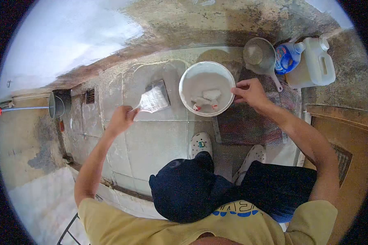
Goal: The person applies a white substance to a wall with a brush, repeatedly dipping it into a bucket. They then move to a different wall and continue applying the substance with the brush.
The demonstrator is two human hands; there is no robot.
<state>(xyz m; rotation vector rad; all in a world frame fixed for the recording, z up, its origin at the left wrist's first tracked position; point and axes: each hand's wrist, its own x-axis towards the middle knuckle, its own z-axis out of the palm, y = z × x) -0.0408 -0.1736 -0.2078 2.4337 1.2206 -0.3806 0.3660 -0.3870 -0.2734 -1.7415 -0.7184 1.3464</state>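
My left hand (122, 119) is closed around the handle of a flat tool with a broad head covered in white material (154, 99). The tool's head is over a dark square (164, 90) on the floor, left of the bucket. My right hand (249, 92) pinches the right rim of a white bucket (183, 90). Inside the bucket lie pale whitish pieces (211, 95) with small red parts, at the lower side. Whether the tool's head touches the dark square, I cannot tell.
A grey dipper (267, 61), a blue bottle (286, 57) and a large pale jug (313, 67) stand at the upper right. A reddish mat (249, 126) lies below the bucket near my feet. A dark bucket (57, 105) is at far left.
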